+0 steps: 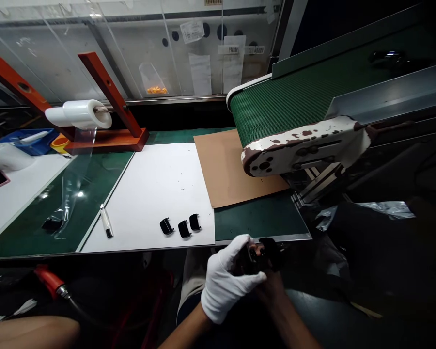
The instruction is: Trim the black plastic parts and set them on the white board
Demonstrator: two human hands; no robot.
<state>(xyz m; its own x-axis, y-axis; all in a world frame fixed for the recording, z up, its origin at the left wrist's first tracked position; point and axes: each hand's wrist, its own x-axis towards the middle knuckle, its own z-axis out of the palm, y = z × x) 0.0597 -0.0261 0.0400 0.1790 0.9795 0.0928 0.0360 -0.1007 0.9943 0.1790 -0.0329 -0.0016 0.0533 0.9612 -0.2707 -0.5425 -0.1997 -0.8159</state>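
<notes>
My gloved left grip clenches a black plastic part snugly; my right grip sits behind it, its hold hidden; three similar parts lie ahead.

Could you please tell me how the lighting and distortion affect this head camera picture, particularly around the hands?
In the head view, the white-gloved left hand shows bright, while the black part it holds sinks into shadow; glare streaks the clear acrylic panel; the wide lens appears to bow the green conveyor belt.
</notes>
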